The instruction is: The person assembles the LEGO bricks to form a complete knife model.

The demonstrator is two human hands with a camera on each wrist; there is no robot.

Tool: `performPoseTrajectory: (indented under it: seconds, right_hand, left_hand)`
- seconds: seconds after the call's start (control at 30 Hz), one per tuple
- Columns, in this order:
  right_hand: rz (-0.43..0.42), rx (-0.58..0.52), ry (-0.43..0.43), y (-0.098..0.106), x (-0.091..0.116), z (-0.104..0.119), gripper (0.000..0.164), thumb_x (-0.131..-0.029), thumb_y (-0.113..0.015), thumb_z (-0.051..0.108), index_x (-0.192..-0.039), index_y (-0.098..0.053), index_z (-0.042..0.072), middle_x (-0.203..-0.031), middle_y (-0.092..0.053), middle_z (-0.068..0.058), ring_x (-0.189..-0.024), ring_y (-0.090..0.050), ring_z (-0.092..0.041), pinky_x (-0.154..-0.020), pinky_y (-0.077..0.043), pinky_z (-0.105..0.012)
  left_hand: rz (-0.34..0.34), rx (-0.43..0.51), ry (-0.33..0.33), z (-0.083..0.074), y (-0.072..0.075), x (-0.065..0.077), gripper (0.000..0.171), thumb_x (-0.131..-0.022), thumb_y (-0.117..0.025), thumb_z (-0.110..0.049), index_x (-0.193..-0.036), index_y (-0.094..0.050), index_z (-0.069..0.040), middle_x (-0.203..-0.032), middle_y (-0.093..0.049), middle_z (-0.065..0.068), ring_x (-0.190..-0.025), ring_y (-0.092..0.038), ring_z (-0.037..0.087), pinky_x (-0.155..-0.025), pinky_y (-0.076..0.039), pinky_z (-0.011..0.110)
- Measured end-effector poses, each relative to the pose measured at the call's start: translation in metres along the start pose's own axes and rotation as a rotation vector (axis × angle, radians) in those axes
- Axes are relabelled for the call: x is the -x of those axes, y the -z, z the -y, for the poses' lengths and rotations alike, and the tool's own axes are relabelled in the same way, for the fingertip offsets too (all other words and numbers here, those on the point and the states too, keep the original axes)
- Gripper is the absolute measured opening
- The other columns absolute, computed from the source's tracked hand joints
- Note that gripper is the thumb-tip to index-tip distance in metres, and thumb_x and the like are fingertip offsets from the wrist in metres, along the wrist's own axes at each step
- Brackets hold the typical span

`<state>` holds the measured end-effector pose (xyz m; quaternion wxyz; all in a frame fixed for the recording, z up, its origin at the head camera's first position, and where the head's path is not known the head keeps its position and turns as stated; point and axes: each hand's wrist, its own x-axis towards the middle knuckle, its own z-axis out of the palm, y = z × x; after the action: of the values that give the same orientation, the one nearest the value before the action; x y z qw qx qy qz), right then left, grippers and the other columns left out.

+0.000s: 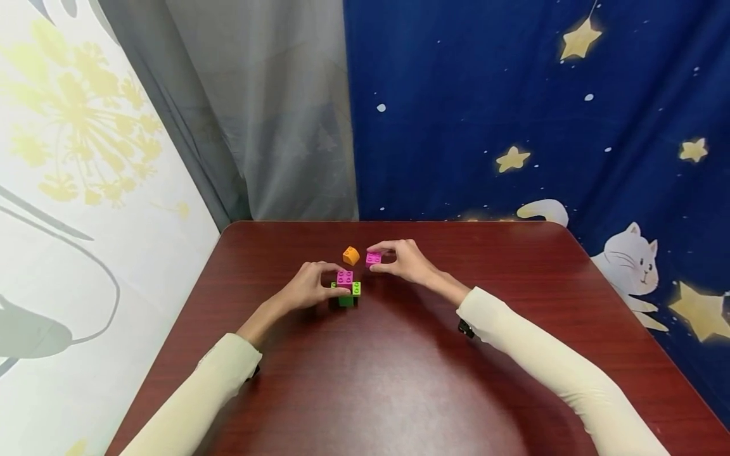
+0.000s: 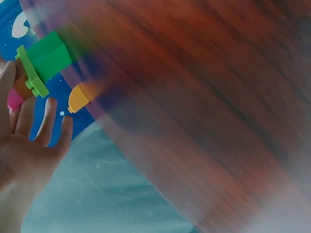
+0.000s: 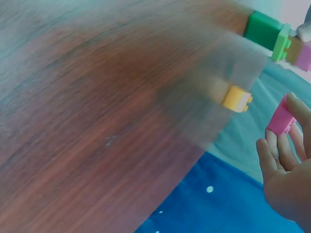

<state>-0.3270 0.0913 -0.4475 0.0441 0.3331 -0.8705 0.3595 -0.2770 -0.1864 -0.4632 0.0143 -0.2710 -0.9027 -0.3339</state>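
Observation:
A small tower of toy building bricks stands on the table: a green brick (image 2: 48, 56) at the bottom, a lime studded plate (image 2: 32, 73), a brownish-orange brick (image 2: 22, 86), and a magenta brick (image 1: 345, 277) on top. My left hand (image 1: 310, 285) holds the tower's upper part between thumb and fingers. To its right, my right hand (image 1: 407, 263) pinches a second magenta brick (image 3: 282, 116), raised and apart from the tower. Behind the tower and between the hands lies a yellow-orange brick (image 1: 350, 256) with a curved side, touched by neither hand.
The reddish-brown table (image 1: 399, 380) has its far edge just beyond the bricks. Behind hang a grey curtain (image 1: 291, 114) and a blue curtain (image 1: 456, 95) with stars. A white patterned panel (image 1: 85, 253) stands along the left side.

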Motion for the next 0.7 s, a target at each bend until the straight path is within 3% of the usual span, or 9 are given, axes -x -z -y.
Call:
performPoseTrajectory:
  seconds: [0.23, 0.5, 0.7]
  right_hand:
    - [-0.004, -0.042, 0.058, -0.002, -0.004, 0.019, 0.040, -0.087, -0.087, 0.022, -0.123, -0.077, 0.008, -0.113, -0.078, -0.004, -0.105, -0.073, -0.016, -0.092, -0.057, -0.034]
    - [0.020, -0.095, 0.074, -0.009, -0.009, 0.039, 0.039, -0.087, -0.087, 0.020, -0.123, -0.076, 0.008, -0.117, -0.077, -0.004, -0.111, -0.071, -0.015, -0.095, -0.057, -0.041]
    - [0.028, -0.065, 0.093, -0.016, -0.011, 0.048, 0.040, -0.086, -0.088, 0.022, -0.123, -0.078, 0.013, -0.123, -0.075, -0.002, -0.113, -0.069, -0.010, -0.093, -0.055, -0.027]
  left_hand:
    - [-0.004, -0.020, 0.015, 0.006, 0.004, -0.001, 0.050, -0.082, -0.090, -0.039, -0.117, -0.076, -0.007, -0.105, -0.076, 0.005, -0.096, -0.067, 0.024, -0.090, -0.056, 0.043]
    - [0.008, -0.020, 0.013, 0.011, 0.009, -0.001, 0.048, -0.082, -0.090, -0.039, -0.117, -0.076, -0.007, -0.100, -0.076, 0.004, -0.090, -0.066, 0.026, -0.082, -0.055, 0.041]
    - [0.013, -0.005, 0.000, 0.013, 0.010, -0.002, 0.045, -0.082, -0.090, -0.038, -0.114, -0.077, -0.010, -0.094, -0.076, -0.001, -0.084, -0.065, 0.026, -0.076, -0.052, 0.035]
